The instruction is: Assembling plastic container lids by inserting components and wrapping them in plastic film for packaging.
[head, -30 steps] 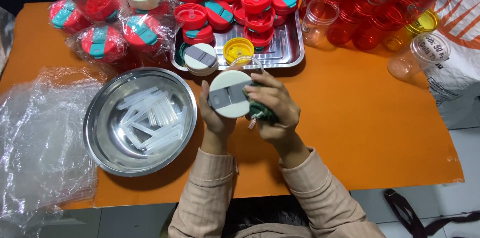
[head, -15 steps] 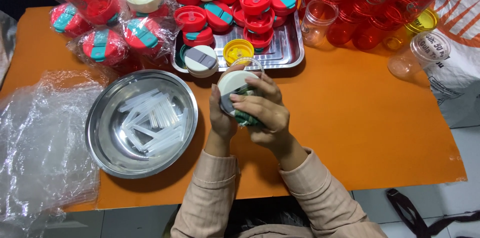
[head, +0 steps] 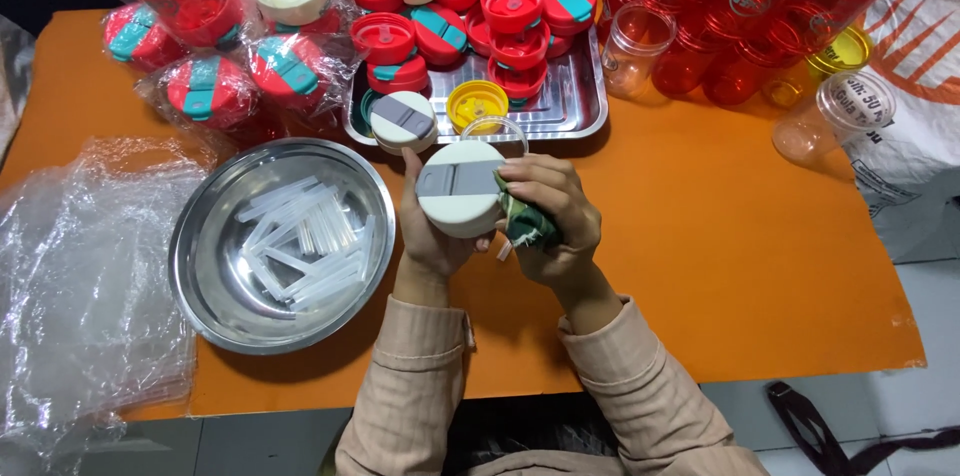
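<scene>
While the broad orange table [head: 760,266] fills the scene, crumpled clear plastic sheeting [head: 80,286] sprawls over its left edge. Next in size, a round stainless steel bowl [head: 200,276] sits left of centre, holding a loose heap of clear plastic straws [head: 300,241]. Far behind it, a rectangular steel tray [head: 570,101] carries a pile of red lids with teal flaps [head: 500,6], and red translucent plastic bottles [head: 740,6] crowd the far right. Now the hands, near centre: the left hand [head: 425,231] is cupped from below around a round cream lid with a grey flap [head: 460,188], fingers curled on its rim, lifted just above the table. The right hand [head: 550,211] is closed around a bunched dark green cloth [head: 527,223], pressing it against the lid's right edge. Just beyond, a second cream lid [head: 402,121] rests at the tray's near-left corner.
</scene>
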